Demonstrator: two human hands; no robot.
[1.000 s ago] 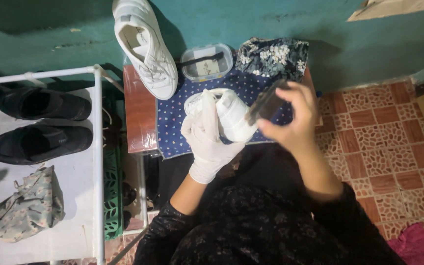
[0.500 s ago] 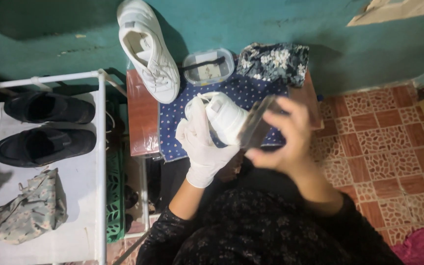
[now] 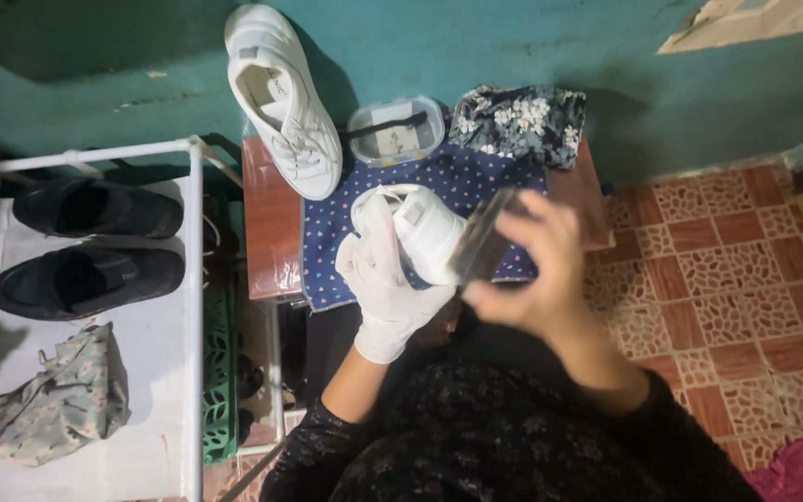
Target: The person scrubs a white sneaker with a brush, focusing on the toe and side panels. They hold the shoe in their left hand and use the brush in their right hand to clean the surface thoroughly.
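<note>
My left hand (image 3: pixel 385 284), in a white glove, grips a white sneaker (image 3: pixel 423 232) over a blue dotted cloth (image 3: pixel 476 181) spread on a small brown table (image 3: pixel 269 223). My bare right hand (image 3: pixel 536 270) holds a dark brush (image 3: pixel 483 240) against the side of that sneaker; the hand and brush are blurred. A second white sneaker (image 3: pixel 283 98) lies at the table's far left corner, sole end toward the green wall.
A clear plastic box (image 3: pixel 394 130) and a folded floral cloth (image 3: pixel 516 123) sit at the table's back edge. To the left stands a white rack (image 3: pixel 188 279) with two black shoes (image 3: pixel 90 246) and a camouflage bag (image 3: pixel 62 395). Patterned red tiles (image 3: pixel 727 279) lie to the right.
My right hand with the brush has slid down along the held sneaker toward me. The left hand keeps its grip, and the view has shifted slightly.
</note>
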